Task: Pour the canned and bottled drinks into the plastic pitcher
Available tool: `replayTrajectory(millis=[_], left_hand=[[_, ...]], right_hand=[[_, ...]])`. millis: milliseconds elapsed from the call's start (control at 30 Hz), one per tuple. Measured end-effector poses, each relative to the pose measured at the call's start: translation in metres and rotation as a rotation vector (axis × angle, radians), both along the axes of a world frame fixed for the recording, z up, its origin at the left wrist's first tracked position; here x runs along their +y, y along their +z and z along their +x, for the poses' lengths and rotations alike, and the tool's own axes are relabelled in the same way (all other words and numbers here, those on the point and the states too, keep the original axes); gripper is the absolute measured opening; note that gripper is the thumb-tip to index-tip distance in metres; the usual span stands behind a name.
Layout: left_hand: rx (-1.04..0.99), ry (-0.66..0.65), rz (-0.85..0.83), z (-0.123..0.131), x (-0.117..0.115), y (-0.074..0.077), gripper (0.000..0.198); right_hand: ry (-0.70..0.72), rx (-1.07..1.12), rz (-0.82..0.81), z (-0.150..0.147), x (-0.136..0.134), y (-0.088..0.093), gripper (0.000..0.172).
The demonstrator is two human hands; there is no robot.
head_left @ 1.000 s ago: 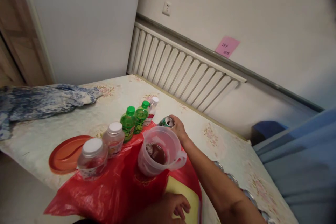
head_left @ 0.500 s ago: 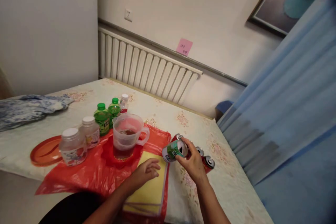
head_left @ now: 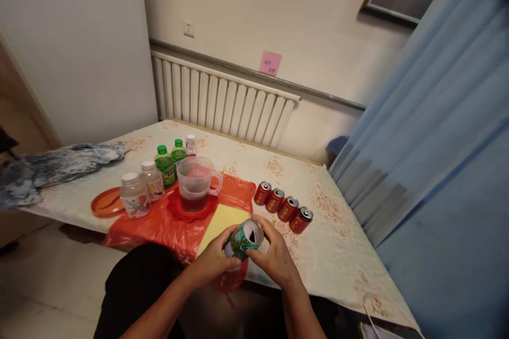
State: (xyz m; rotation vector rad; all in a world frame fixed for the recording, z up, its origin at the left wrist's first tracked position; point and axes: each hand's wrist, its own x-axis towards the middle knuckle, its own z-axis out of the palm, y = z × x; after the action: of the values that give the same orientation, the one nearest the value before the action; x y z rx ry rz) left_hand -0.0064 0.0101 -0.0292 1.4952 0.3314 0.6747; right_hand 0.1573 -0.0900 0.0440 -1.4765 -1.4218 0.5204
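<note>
Both hands hold one green drink can (head_left: 242, 239), tilted, its opened top facing up and right. My left hand (head_left: 217, 258) is closed round the can's lower end; my right hand (head_left: 274, 254) grips it near the rim. Under the hands lies a yellow sheet (head_left: 222, 222) on red plastic film (head_left: 159, 228). Beyond, to the right, stands a row of several red cans (head_left: 275, 200). A clear measuring jug (head_left: 195, 185) with dark liquid sits in a red dish (head_left: 185, 214) to the left.
Two clear jars with white lids (head_left: 135, 196), two green bottles (head_left: 165, 165) and a small white-capped bottle (head_left: 191, 145) line the left side. An orange lid (head_left: 107, 202) and a patterned cloth (head_left: 79, 161) lie farther left. A phone (head_left: 377, 331) with a cable is at the lower right.
The green can has come down and toward me, away from the red cans. My left hand, free before, has closed on it. The camera view has shifted.
</note>
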Motion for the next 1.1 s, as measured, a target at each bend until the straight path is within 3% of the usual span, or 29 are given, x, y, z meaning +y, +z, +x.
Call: replayTrajectory(millis=[167, 400, 567, 767, 967, 1100], left_hand=[[0.059, 0.025, -0.015, -0.001, -0.012, 0.001, 0.067], [0.014, 0.026, -0.301, 0.012, -0.033, 0.008, 0.055], [-0.049, 0.097, -0.367, 0.017, -0.041, 0.017, 0.049], [0.02, 0.17, -0.354, 0.017, -0.043, 0.019, 0.049], [0.024, 0.137, -0.373, 0.016, -0.042, 0.028, 0.053], [-0.045, 0.122, -0.425, 0.014, -0.04, 0.026, 0.052]], right_hand=[[0.005, 0.189, -0.035, 0.003, -0.004, -0.014, 0.072], [0.059, 0.607, -0.016, 0.009, -0.005, -0.031, 0.071], [0.078, 0.755, -0.003, 0.005, -0.004, -0.044, 0.071], [0.041, 0.827, -0.002, -0.005, -0.003, -0.053, 0.075], [-0.029, 0.803, -0.023, -0.008, -0.005, -0.046, 0.076], [-0.059, 0.785, -0.035, -0.012, -0.002, -0.048, 0.077]])
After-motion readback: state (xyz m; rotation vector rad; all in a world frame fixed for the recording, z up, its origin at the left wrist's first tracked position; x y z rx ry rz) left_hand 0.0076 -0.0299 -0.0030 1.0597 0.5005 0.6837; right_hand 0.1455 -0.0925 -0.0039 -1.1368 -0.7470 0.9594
